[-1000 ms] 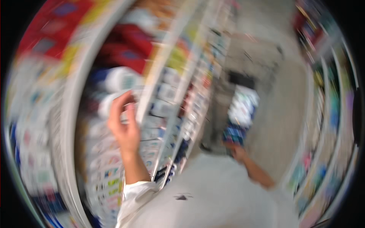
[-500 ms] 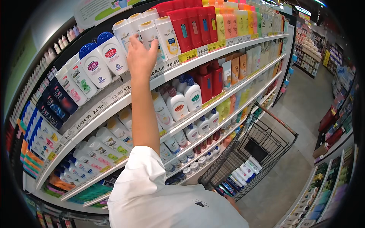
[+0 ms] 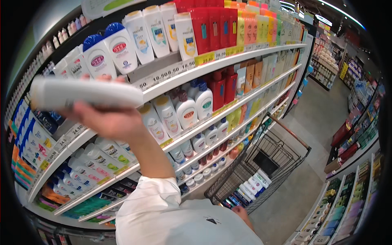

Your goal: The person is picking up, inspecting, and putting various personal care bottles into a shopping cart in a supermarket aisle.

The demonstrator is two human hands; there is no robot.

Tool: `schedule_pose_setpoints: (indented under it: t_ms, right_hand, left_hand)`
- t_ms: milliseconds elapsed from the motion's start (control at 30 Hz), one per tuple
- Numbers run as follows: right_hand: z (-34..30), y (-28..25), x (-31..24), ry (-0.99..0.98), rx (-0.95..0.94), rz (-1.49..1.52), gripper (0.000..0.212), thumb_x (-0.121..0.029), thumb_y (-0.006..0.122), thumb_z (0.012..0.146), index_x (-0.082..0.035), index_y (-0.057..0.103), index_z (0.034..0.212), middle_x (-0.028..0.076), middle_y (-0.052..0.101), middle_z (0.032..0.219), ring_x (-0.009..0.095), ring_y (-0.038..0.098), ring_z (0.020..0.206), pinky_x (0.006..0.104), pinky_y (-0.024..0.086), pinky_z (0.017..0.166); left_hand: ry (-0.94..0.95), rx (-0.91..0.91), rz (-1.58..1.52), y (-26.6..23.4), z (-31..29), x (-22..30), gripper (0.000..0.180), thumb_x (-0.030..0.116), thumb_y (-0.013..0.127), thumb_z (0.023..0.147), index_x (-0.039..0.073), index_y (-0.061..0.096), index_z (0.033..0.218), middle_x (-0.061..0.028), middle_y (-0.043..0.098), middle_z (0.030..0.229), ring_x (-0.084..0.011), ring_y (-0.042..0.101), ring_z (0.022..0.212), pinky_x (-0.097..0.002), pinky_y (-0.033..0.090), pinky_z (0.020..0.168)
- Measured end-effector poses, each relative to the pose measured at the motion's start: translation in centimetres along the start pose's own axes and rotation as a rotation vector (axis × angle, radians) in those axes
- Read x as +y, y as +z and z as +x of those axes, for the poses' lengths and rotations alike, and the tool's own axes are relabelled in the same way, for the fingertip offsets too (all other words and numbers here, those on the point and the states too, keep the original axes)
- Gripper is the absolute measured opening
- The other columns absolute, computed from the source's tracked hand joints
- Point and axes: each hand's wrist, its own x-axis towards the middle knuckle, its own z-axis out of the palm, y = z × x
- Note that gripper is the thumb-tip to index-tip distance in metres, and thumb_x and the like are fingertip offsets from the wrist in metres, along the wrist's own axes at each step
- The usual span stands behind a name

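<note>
Left hand (image 3: 114,122) up, the shopper has a white bottle (image 3: 102,94) in a firm hold, thumb on the near side and fingertips showing over its upper edge. That bottle lies sideways in the air in front of the top shelf (image 3: 175,81), blurred, with its yellowish end pointing left and its flat end right. The right hand (image 3: 240,212) is far below the top shelf and to the right, beside the dark wire cart (image 3: 290,132); the white shirt (image 3: 151,200) covers part of it, so I cannot tell whether it grips anything.

Standing on the top shelf, at its left part, are white bottles with blue caps (image 3: 118,49); further along it come slim white bottles (image 3: 159,32), then red bottles (image 3: 220,28). Just beneath the top shelf I can see red pump bottles (image 3: 223,85) and a white bottle with a dark red cap (image 3: 188,114).

Below the top shelf, out to the right, the cart carries pale bottles (image 3: 256,183) and dark blue packs (image 3: 237,199). Well apart from the top shelf, across the grey floor (image 3: 312,110), run low shelves of coloured goods (image 3: 332,216).
</note>
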Motion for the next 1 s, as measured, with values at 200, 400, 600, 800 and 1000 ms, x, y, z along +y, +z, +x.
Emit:
schedule_pose_setpoints:
  t_ms: [200,400,600,800,1000]
  right_hand:
    - [-3.4,-6.8,-20.9,-0.267,0.042,0.422,0.028,-0.015,0.062,0.101,-0.001,0.063,0.125,0.001,0.067,0.099,0.009,0.063,0.093,0.0264,0.052,0.084]
    - [-9.1,-12.8,-37.2,-0.498,0.103,0.347,0.022,-0.014,0.067,0.096,-0.003,0.065,0.116,0.000,0.063,0.076,0.007,0.059,0.068,0.0239,0.047,0.063]
    - [-8.3,-12.1,-36.6,-0.333,0.271,0.083,0.006,-0.008,0.068,0.089,-0.004,0.066,0.087,0.001,0.055,0.062,0.010,0.051,0.054,0.0274,0.041,0.053]
    - [-5.5,-8.9,-29.5,-0.300,0.394,0.310,0.024,-0.003,0.062,0.087,0.001,0.056,0.064,0.002,0.045,0.050,0.007,0.041,0.048,0.0276,0.035,0.048]
    - [-3.1,-6.0,-27.9,-0.167,0.458,0.454,0.015,-0.006,0.065,0.092,0.001,0.065,0.078,-0.001,0.046,0.054,0.006,0.041,0.051,0.0281,0.034,0.048]
  left_hand:
    - [-1.753,-0.328,-1.168,-4.4,-11.6,0.0,0.063,0.058,0.038,0.104,-0.002,0.048,0.122,-0.0167,0.059,0.102,-0.0280,0.064,0.074,-0.0361,0.059,0.051]
    - [-2.393,-0.119,-0.923,-9.0,-29.4,-2.0,0.054,0.048,0.033,0.109,0.002,0.052,0.130,-0.0154,0.064,0.106,-0.0348,0.060,0.119,-0.0505,0.051,0.103]
    - [-2.611,-0.511,-0.760,-10.9,-36.3,-0.1,0.056,0.046,0.026,0.111,0.003,0.047,0.140,-0.0160,0.066,0.111,-0.0320,0.051,0.134,-0.0467,0.047,0.109]
    - [-2.859,-0.369,-0.691,-13.5,-39.1,1.2,0.052,0.040,0.030,0.110,0.005,0.045,0.146,-0.0232,0.060,0.136,-0.0305,0.052,0.134,-0.0461,0.047,0.108]
    - [-2.956,-0.389,-0.496,-17.2,-41.1,-0.2,0.051,0.038,0.031,0.109,0.004,0.046,0.144,-0.0254,0.059,0.136,-0.0321,0.053,0.133,-0.0484,0.047,0.110]
